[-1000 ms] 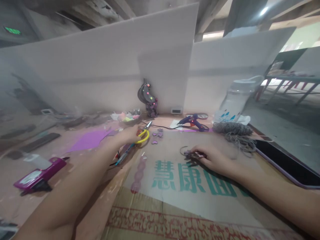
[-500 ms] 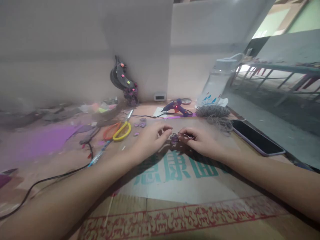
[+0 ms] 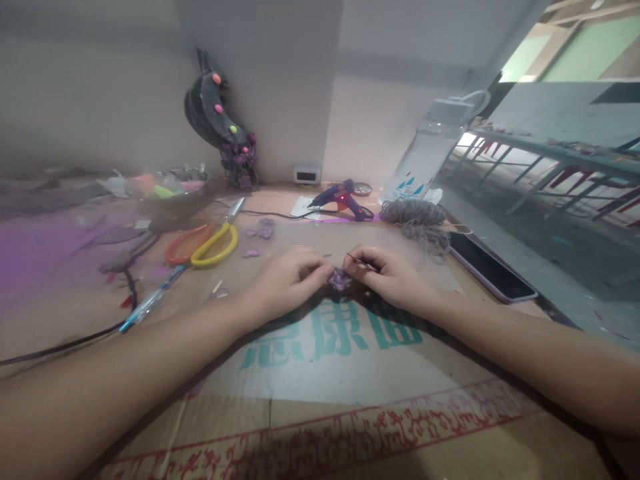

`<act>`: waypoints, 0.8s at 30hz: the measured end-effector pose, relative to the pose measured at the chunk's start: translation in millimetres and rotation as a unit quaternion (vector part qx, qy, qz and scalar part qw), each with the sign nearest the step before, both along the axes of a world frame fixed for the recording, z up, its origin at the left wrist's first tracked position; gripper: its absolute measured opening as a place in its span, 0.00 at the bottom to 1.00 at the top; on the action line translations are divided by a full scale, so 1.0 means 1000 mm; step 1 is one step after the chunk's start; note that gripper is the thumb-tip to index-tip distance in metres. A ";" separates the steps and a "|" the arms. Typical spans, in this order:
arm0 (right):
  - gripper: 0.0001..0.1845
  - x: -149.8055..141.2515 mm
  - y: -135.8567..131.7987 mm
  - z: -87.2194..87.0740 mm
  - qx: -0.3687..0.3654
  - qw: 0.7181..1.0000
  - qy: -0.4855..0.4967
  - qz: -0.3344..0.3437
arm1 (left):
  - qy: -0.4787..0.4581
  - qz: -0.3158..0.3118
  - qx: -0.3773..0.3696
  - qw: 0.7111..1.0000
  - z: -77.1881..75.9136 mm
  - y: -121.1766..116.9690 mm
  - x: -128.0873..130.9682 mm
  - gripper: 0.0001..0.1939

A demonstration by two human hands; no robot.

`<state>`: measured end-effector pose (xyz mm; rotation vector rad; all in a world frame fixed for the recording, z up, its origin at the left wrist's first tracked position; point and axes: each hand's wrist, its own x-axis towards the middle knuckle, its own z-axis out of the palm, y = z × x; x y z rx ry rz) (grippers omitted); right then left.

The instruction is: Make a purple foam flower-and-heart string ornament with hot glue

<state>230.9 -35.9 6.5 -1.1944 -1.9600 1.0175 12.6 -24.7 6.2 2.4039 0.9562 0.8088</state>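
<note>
A small purple flower (image 3: 340, 280) with dark strands lies between my two hands, low over the table. My right hand (image 3: 393, 277) pinches its right side; a thin dark strand pokes up by the fingertips. From the other side, my left hand (image 3: 293, 280) has thumb and finger closed at the flower's left edge, where a short thin end shows above. Several loose purple petal-like pieces (image 3: 265, 230) lie beyond my left hand. A blue glue gun (image 3: 343, 198) with a red light rests behind the hands, and grey yarn (image 3: 415, 217) sits behind my right hand.
Orange-and-yellow-handled scissors (image 3: 215, 245) and a blue pen-like tool (image 3: 150, 308) are on the left, near a black cable (image 3: 65, 347). A phone (image 3: 493, 267) lies right, below a water bottle (image 3: 425, 153). A grey crescent ornament (image 3: 213, 110) leans against the wall.
My left hand has moved in to the flower, and its thumb and finger have come together. My right hand keeps its pinch. The whole view has shifted, with table items appearing farther left.
</note>
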 end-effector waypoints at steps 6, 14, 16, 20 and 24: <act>0.17 0.001 0.001 -0.005 0.004 1.000 0.014 -0.022 | 0.001 -0.014 -0.058 0.998 0.000 0.002 0.000 0.18; 0.18 0.007 0.005 0.000 0.291 0.952 -0.091 -0.001 | -0.003 0.038 -0.076 0.996 0.000 0.003 0.002 0.16; 0.19 0.010 0.005 0.003 0.359 0.922 -0.143 0.012 | -0.004 0.054 -0.076 0.996 0.000 0.003 0.001 0.16; 0.17 0.014 0.005 0.006 0.417 0.876 -0.239 0.023 | -0.003 0.072 -0.049 0.996 -0.001 0.004 0.000 0.15; 0.17 0.015 0.007 0.005 0.445 0.853 -0.270 0.032 | -0.004 0.071 -0.029 0.997 -0.001 0.004 -0.001 0.15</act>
